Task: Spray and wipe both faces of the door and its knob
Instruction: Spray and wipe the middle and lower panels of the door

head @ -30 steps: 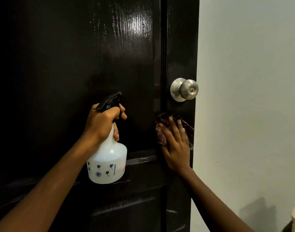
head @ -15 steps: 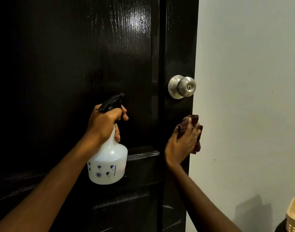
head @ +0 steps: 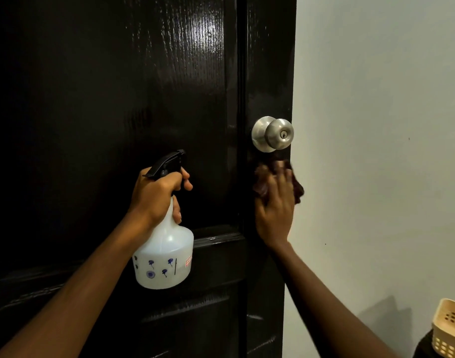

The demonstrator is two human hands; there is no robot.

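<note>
The left grip (head: 156, 197) is clamped round the neck of the spray bottle (head: 164, 259). Its fingers are curled just under the black trigger head (head: 169, 161) and the forefinger is crooked at the front of the trigger. The bottle is white and translucent, with small blue flower prints and a small red-edged label low on its wall. It is held upright in the air, near the left panel of the door (head: 117, 99), with its nozzle turned toward the door face.

The right grip (head: 274, 210) lies flat with its fingers apart and stretched out. It presses a dark reddish cloth (head: 261, 182) against the door's right stile. The fingers and cloth are blurred. The cloth shows past the fingers on the left, and on the right it hangs a little over the door's edge.

The door is glossy black and panelled, with a bright glare high on its face and a horizontal moulding behind the bottle. Its right edge stands against a pale wall (head: 376, 125).

The knob (head: 272, 134) is round brushed metal on a round plate, with a keyhole in the middle of its face. It sits on the right stile close to the door's edge, just above the cloth. Whether the cloth's top edge touches the knob cannot be told through the blur.

Both forearms reach in from the near edge, 1 on each side.

At the lower right corner, 1 cream plastic basket (head: 451, 329) with rows of holes rests on something dark, and only part of it is in view.
</note>
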